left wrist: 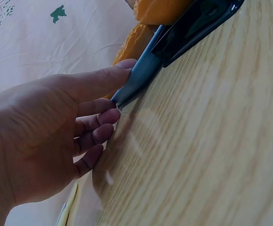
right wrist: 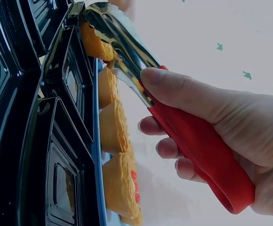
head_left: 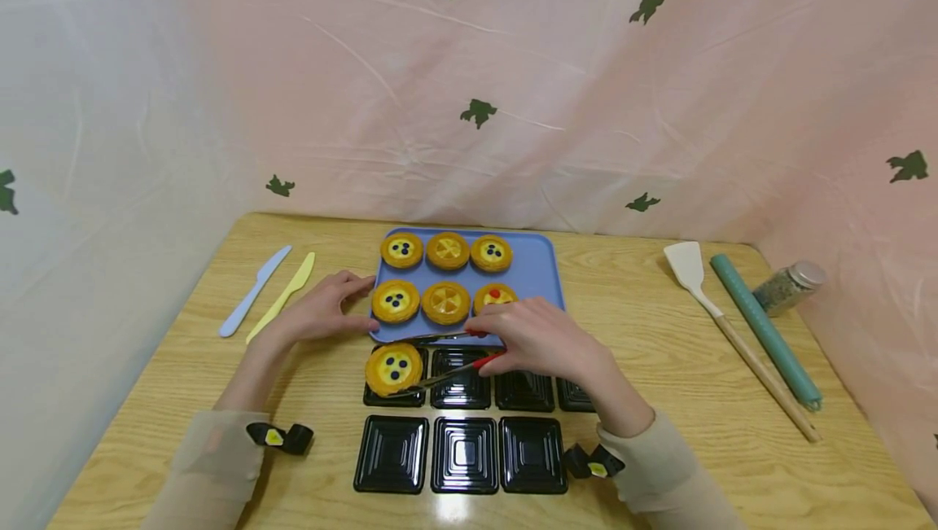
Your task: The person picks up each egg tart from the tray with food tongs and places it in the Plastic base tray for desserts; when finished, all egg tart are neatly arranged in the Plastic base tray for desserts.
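My right hand [head_left: 513, 336] grips red-handled metal tongs [head_left: 449, 374], whose tips clasp a blueberry tart [head_left: 393, 368] over the far-left black container [head_left: 394, 396] of the back row. In the right wrist view the tongs [right wrist: 193, 141] reach up to that tart [right wrist: 93, 42]. My left hand [head_left: 343, 308] pinches the front-left edge of the blue tray [head_left: 538, 269]. Its thumb lies on top of the tray edge [left wrist: 141, 77] and its fingers [left wrist: 96, 136] curl beside it. Several tarts [head_left: 445, 302] sit on the tray.
Several black containers [head_left: 464, 453] stand in two rows near the table's front. A blue knife [head_left: 252, 292] and a yellow knife [head_left: 282, 299] lie at the left. At the right lie a spatula [head_left: 721, 322], a teal roll [head_left: 765, 333] and a jar [head_left: 787, 286].
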Available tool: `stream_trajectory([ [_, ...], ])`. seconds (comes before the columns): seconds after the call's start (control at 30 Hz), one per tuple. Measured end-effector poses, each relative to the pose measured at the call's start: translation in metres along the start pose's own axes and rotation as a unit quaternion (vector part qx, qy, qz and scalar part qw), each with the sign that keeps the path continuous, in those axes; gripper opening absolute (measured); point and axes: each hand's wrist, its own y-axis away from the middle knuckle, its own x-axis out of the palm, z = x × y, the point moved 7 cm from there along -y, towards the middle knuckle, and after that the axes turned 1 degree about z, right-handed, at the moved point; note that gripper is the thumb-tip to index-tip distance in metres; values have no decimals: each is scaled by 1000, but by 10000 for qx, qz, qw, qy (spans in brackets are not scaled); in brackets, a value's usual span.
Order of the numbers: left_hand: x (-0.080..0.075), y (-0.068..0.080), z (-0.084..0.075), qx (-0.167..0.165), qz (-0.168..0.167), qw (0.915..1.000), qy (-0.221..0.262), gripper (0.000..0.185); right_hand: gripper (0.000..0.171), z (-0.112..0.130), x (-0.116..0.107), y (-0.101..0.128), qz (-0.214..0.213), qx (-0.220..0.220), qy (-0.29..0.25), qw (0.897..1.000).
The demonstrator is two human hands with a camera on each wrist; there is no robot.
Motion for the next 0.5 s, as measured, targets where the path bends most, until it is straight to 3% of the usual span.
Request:
stream_trajectory([
  [0.5,0,0,-1,8,1,10000,-18,90,53,-1,2,0,-11,-46,-7,10000],
])
